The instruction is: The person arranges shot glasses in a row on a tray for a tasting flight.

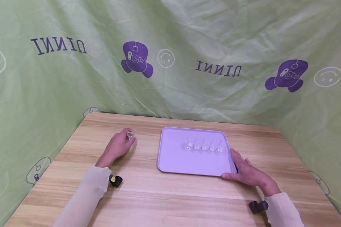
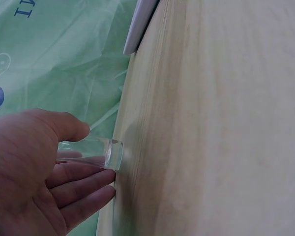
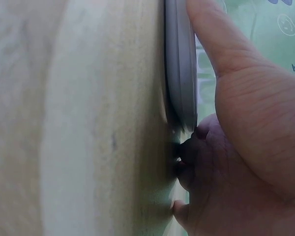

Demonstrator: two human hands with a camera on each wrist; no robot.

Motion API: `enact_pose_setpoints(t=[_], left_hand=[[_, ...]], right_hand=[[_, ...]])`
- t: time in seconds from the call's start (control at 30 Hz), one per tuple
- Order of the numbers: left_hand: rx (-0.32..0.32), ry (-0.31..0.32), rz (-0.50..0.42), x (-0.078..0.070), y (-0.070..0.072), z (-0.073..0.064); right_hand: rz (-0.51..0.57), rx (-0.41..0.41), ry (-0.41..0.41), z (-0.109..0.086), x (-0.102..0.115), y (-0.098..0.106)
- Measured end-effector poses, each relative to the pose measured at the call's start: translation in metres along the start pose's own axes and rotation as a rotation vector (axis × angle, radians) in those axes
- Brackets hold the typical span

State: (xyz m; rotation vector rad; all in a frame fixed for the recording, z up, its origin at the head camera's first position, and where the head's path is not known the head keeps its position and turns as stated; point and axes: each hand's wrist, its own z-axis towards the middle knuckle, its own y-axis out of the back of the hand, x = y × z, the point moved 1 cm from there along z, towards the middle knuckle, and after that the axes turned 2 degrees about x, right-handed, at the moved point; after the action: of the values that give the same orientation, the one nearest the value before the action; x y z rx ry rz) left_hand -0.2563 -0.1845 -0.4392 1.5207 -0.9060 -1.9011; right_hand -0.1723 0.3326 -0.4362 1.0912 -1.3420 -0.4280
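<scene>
In the head view my left hand [image 1: 118,145] is at the left of the table, holding a small clear shot glass [image 1: 131,134] between thumb and fingers. The left wrist view shows the thick base of this shot glass [image 2: 114,154] close to the tabletop, the thumb above it and the fingers below. A light purple tray [image 1: 174,157] lies right of the middle. On it stands a row of several small clear glasses [image 1: 205,146]. My right hand [image 1: 245,171] grips the tray's near right corner, thumb along the front edge, fingers at the right side; the fingertips are partly hidden.
The wooden table [image 1: 170,201] runs back to a green printed curtain [image 1: 176,94], which also closes off both sides. A black wrist camera [image 1: 116,180] sits by the left cuff, and another black camera [image 1: 258,206] by the right cuff.
</scene>
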Motion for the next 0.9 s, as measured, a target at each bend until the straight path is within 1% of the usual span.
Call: enact_pose_setpoints(t=[0.13,0.43,0.67,0.9], left_hand=[[0.006,0.01,-0.002,-0.0001,0.0009,-0.0001],[0.009,0.016,-0.08,0.0001,0.001,-0.0017],[0.009,0.005,-0.084,0.0009,0.0006,-0.0009],[0.018,0.011,-0.12,-0.004,0.0003,0.0015]], right_hand=[[0.0,-0.004,0.01,0.0003,0.0004,-0.0006],[0.003,-0.001,0.0,-0.0007,0.0018,-0.0005],[0.004,-0.003,-0.006,-0.0007,0.0022,-0.0002],[-0.001,-0.008,0.001,-0.0002,0.0008,0.0003]])
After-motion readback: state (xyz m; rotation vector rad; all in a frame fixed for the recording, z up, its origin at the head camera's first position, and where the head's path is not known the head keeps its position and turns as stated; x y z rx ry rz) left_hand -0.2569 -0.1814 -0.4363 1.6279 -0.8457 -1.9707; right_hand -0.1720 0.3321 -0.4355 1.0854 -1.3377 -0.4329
